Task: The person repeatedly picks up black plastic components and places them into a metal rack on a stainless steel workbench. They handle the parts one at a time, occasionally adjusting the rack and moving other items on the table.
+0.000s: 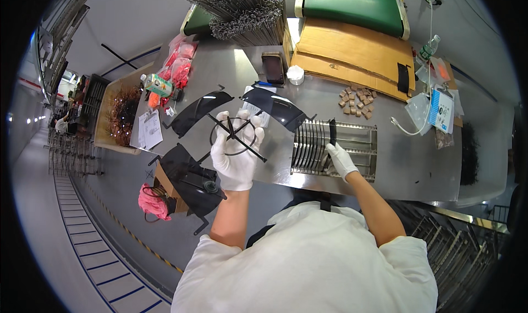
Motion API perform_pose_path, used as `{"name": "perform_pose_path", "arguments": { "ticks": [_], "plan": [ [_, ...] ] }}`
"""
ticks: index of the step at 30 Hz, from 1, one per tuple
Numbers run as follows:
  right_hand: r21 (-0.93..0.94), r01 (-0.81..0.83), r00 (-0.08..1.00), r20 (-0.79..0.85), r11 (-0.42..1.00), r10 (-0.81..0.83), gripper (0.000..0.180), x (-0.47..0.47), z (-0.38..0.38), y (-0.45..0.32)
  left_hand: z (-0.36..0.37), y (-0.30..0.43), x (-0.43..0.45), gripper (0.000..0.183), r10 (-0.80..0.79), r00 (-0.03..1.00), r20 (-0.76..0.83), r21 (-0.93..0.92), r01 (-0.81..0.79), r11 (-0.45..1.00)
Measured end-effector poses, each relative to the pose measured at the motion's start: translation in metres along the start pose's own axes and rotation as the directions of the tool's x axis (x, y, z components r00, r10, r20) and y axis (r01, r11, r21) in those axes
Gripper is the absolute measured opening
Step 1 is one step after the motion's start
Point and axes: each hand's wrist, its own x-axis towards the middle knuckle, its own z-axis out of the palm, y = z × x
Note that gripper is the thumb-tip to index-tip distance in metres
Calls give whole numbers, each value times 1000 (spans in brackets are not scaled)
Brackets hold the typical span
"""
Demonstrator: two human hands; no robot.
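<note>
My left hand (237,164), in a white glove, holds up a black cross-shaped frame with a ring (232,135). Three glossy black curved panels surround it: one upper left (202,111), one upper right (278,107), one lower left (189,181). They appear to sit on the frame's arms; the joints are hard to make out. At a slotted metal rack (375,148), my gloved right hand (341,161) grips the lower end of an upright black curved piece (332,131). Several similar pieces stand in a row in the rack, left of this hand. My right fingertips are partly hidden.
Wooden blocks (359,102) lie beyond the rack, before cardboard sheets (350,57). A phone (273,67) leans against a box of wire hooks (247,20). Left are a bottle (156,85) and clipboard papers (150,129); right, a white cable (412,132). A green conveyor (352,6) stands behind.
</note>
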Motion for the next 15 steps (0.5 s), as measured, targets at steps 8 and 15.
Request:
{"name": "perform_pose_path", "arguments": {
  "ticks": [8,15],
  "plan": [
    [-413,145,977,-83,899,-196,63,11,-7,16,3,-4,6,39,11,998,69,51,-15,999],
    [-469,98,985,-78,878,-151,68,0,2,-3,-3,-7,5,43,38,997,69,116,-46,992]
  ]
}}
